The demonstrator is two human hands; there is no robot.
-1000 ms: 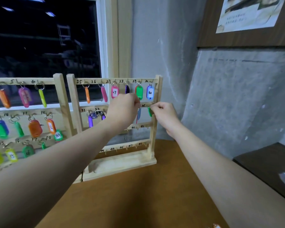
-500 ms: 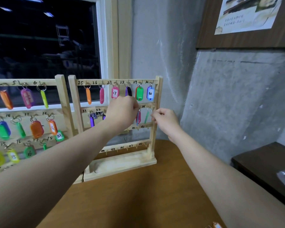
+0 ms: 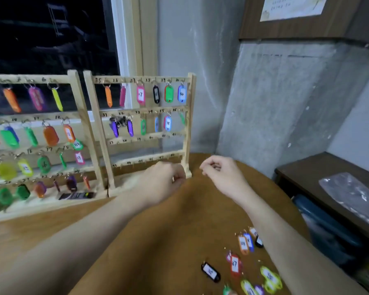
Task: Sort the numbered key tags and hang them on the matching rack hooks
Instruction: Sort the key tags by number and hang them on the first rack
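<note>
Both hands hover low over the brown table (image 3: 158, 241), in front of the base of the right rack (image 3: 141, 133). The left hand (image 3: 164, 182) has its fingers curled in; a small glint shows at its fingertips, but the frame is too blurred to tell whether it holds anything. The right hand (image 3: 219, 173) is apart from it, fingers loosely curled and thumb close to the forefinger, with nothing visible between them.

The right rack is a wooden frame with 4 numbered bars. Its top bar carries 6 tags, among them a pink tag (image 3: 140, 94) marked 27 and a blue tag (image 3: 182, 93) marked 30. The second bar carries purple, green and blue tags, with a thin green tag (image 3: 182, 118) at its right end. The 2 lower bars show only bare hooks and written numbers.

The left rack (image 3: 36, 133) stands just beside it and is crowded with tags on every row.

Loose tags lie on the table near the right forearm: a black tag (image 3: 210, 272), a red tag (image 3: 234, 265) marked 37, an orange tag (image 3: 242, 243), and some yellow-green ones (image 3: 270, 276) at the lower edge.

A dark side table (image 3: 303, 169) with a clear plastic bag (image 3: 352, 194) stands to the right.
</note>
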